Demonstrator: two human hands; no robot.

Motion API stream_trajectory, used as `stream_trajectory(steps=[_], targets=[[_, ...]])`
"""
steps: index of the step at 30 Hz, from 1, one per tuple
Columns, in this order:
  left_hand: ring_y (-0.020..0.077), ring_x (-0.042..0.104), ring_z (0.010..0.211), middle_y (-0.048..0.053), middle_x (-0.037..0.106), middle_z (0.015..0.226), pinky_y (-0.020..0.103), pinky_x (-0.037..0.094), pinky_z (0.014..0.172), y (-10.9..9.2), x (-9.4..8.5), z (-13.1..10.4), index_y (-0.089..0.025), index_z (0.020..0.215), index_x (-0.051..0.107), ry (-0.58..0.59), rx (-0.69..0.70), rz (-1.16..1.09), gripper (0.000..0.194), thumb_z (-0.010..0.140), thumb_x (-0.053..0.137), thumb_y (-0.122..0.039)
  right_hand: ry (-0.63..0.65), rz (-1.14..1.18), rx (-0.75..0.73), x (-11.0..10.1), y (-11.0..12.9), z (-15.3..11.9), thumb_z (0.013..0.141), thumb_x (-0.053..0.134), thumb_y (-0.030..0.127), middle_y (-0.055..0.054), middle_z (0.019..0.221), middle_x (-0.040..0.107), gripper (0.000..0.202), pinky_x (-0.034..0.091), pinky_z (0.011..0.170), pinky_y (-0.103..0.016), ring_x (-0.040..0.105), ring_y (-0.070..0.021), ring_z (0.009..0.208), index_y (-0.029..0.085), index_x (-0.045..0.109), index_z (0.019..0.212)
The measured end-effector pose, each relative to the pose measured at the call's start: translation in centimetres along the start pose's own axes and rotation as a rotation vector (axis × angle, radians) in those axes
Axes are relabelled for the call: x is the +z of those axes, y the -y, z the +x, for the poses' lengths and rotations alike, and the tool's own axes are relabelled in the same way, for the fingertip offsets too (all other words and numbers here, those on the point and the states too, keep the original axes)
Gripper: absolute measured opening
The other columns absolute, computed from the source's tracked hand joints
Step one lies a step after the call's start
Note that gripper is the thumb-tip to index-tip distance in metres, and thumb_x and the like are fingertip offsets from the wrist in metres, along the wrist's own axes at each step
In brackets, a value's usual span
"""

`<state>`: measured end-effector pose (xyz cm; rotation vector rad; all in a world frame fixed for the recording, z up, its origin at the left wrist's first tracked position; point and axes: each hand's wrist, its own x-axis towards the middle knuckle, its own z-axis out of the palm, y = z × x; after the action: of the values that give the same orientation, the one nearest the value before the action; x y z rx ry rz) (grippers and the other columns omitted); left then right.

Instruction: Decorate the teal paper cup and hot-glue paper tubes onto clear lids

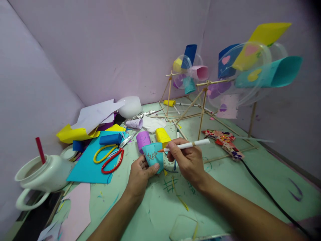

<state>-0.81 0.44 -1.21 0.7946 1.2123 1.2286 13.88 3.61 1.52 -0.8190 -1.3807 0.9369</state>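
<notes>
In my left hand (140, 174) is a light-blue paper tube (152, 160), thumb across its lower front and fingers behind. Brown-orange handwritten characters mark its face. My right hand (188, 160) pinches a white felt-tip pen (193, 144), whose orange tip meets or nearly meets the right side of the writing. Just behind the blue tube stand a purple paper tube (142, 139) and a yellow paper tube (163, 135). Scissors (112, 155) with one yellow and one red handle loop lie to the left, on a blue paper sheet (85, 167).
Stick frames (202, 115) carrying paper-bladed wheels (253, 73) rise at the back right. A patterned glue gun (225, 140) trails a black cord (268, 201). On the left stand a white teapot (47, 174) and stacked paper sheets (95, 113). Pink paper (77, 207) lies front left.
</notes>
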Motion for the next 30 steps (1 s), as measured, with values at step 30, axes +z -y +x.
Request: stream_trajectory(steps=[30], targets=[[0.0244,0.066,0.08,0.009,0.074,0.087,0.034,0.051,0.074,-0.7,0.4,-0.5,-0.012,0.096,0.07,0.015,0.02,0.115,0.05,0.051,0.082,-0.032,-0.007,-0.059,-0.063,0.0,-0.1,-0.3,0.086,0.055,0.028,0.002,0.053,0.059,0.021,0.045,0.045,-0.022,0.055,-0.0104,0.045,0.017,0.063,0.07]])
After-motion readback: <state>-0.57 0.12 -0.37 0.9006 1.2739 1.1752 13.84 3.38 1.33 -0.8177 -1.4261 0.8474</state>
